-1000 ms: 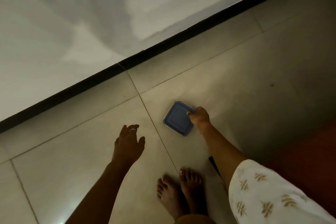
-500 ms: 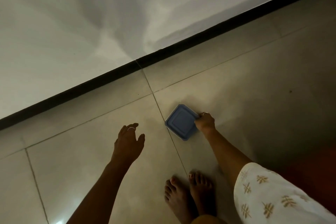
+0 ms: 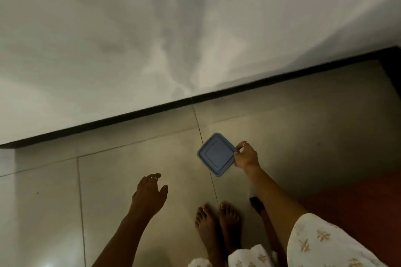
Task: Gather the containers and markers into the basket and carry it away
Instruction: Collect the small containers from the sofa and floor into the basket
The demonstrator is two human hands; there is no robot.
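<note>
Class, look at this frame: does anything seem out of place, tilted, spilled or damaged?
Nothing spilled or damaged. The blue square container is held tilted by one edge in the right hand above the tiled floor; no basket is in view.

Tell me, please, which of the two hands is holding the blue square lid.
The right hand, wearing a ring, pinches the blue lid by its edge. The left hand hangs beside it with loosely spread fingers and holds nothing.
</note>
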